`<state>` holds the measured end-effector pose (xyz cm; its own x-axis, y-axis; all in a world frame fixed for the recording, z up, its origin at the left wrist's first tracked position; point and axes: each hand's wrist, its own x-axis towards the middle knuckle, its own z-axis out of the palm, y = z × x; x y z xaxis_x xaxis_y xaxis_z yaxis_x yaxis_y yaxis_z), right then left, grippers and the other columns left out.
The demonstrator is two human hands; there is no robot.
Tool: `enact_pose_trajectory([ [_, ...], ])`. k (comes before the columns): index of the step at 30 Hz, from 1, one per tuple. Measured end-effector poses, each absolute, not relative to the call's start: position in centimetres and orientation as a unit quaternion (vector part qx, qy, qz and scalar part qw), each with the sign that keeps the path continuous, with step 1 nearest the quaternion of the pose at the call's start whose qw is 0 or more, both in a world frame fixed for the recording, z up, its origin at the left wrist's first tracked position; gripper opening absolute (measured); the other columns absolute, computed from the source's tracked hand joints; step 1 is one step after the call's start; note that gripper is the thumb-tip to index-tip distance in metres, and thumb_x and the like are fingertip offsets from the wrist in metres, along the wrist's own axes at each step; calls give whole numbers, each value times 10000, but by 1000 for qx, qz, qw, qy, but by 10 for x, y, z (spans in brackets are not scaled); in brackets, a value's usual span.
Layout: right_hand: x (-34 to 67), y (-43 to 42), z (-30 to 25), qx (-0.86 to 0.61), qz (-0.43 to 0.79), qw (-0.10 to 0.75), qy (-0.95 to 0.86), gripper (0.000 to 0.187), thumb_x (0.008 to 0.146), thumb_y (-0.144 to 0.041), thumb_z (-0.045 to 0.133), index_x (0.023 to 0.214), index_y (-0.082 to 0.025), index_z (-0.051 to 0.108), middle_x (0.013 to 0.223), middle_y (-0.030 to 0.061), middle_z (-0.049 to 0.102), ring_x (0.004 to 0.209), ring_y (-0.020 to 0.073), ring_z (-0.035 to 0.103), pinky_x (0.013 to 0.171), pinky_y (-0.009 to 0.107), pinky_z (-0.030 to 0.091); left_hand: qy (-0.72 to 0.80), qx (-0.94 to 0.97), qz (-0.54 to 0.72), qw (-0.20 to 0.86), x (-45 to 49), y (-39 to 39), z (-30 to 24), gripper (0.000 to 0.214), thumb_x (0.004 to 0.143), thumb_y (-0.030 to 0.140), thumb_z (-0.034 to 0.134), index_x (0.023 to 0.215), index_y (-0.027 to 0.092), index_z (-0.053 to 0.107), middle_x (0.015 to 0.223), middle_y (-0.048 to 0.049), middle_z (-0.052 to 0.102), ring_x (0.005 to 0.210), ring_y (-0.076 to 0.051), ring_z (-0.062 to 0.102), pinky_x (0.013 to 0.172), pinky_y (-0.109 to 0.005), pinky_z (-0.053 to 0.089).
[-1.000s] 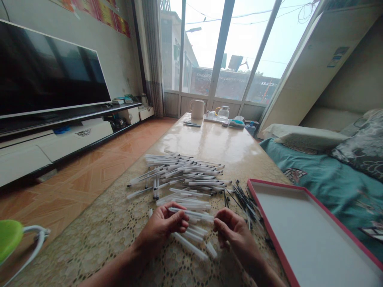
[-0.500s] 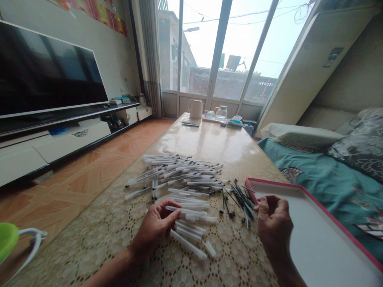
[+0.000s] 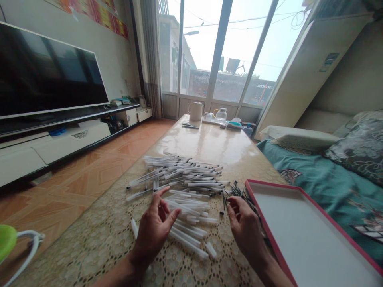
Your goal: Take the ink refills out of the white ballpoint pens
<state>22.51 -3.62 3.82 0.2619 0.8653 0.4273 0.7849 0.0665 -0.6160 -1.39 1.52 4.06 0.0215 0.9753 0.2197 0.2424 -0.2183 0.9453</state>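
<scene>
My left hand (image 3: 155,227) hovers with fingers spread over a heap of clear plastic pen barrels (image 3: 187,207) on the lace-covered table (image 3: 98,235); it holds nothing. One barrel (image 3: 134,228) lies just left of that hand. My right hand (image 3: 245,227) has its fingers curled together beside the scattered thin black refills (image 3: 239,191); what it grips, if anything, is hidden. A larger pile of pens (image 3: 182,171) lies further back.
A shallow white tray with a red rim (image 3: 278,185) lies at the right. A mug (image 3: 196,111) and glass jug (image 3: 221,114) stand at the table's far end. A teal-covered bed (image 3: 329,187) is right, a TV (image 3: 44,75) left, a green object (image 3: 6,239) bottom left.
My left hand has let go of the clear barrel and opened. My right hand went to the black refills by the tray and has come back toward the middle, fingers curled.
</scene>
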Motion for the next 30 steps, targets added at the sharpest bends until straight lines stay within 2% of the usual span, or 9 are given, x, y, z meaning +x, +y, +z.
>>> enact_pose_trajectory([
  [3, 206, -33, 42, -666, 119, 374, -634, 122, 856, -239, 442, 868, -189, 553, 755, 44, 617, 662, 178, 589, 604, 271, 450, 500, 615, 485, 369, -13, 14, 43, 401, 702, 341, 670, 1075, 219, 591, 559, 68, 457, 490, -123, 447, 503, -210, 362],
  [6, 200, -23, 41, -664, 114, 321, -665, 105, 829, -166, 458, 861, -190, 556, 783, 41, 619, 702, 170, 594, 629, 249, 443, 486, 618, 492, 375, -11, 11, 45, 267, 731, 344, 644, 963, 215, 625, 570, 50, 492, 497, -129, 470, 497, -214, 362],
  [11, 201, 9, 39, -677, 3, 230, -700, 212, 838, -63, 414, 907, -193, 566, 899, 63, 606, 860, 182, 566, 734, 240, 409, 424, 676, 499, 338, -8, 2, 39, 246, 740, 269, 648, 984, 241, 652, 787, -34, 646, 760, -211, 598, 750, -279, 429],
  [13, 200, 22, 38, -679, -11, 224, -699, 215, 840, -54, 415, 894, -193, 570, 904, 72, 599, 906, 198, 545, 762, 253, 391, 394, 703, 495, 325, -5, 0, 36, 260, 761, 234, 625, 1020, 250, 641, 872, -56, 660, 855, -233, 597, 819, -302, 415],
  [16, 198, 35, 36, -684, -30, 214, -697, 178, 824, -56, 447, 873, -183, 562, 914, 84, 586, 904, 215, 526, 759, 274, 380, 381, 722, 487, 310, 2, 0, 34, 267, 797, 210, 582, 1059, 245, 614, 908, -69, 661, 889, -234, 595, 838, -312, 413],
  [23, 202, 39, 30, -682, -53, 199, -701, 146, 808, -67, 481, 830, -192, 553, 870, 70, 574, 849, 209, 519, 712, 271, 376, 357, 786, 375, 338, 4, 5, 55, 203, 819, 223, 549, 1015, 203, 600, 898, -76, 659, 819, -208, 601, 748, -285, 457],
  [27, 213, 30, 26, -679, -54, 200, -704, 168, 809, -47, 457, 799, -194, 537, 865, 74, 586, 856, 218, 516, 725, 284, 381, 350, 853, 244, 300, -24, 5, 72, 88, 820, 228, 529, 854, 195, 603, 780, -41, 624, 675, -170, 576, 623, -263, 471],
  [29, 221, 20, 24, -678, -50, 208, -704, 172, 810, -39, 441, 796, -190, 521, 851, 78, 591, 839, 222, 520, 724, 293, 387, 324, 886, 212, 254, -47, 4, 74, 141, 835, 263, 510, 921, 209, 608, 868, -52, 639, 771, -184, 596, 690, -281, 489],
  [30, 225, 15, 23, -677, -46, 214, -703, 168, 813, -39, 434, 797, -188, 511, 837, 76, 591, 818, 218, 525, 716, 293, 391, 320, 900, 206, 212, -60, 2, 72, 218, 830, 292, 524, 1026, 229, 599, 1020, -72, 634, 921, -216, 587, 798, -323, 479],
])
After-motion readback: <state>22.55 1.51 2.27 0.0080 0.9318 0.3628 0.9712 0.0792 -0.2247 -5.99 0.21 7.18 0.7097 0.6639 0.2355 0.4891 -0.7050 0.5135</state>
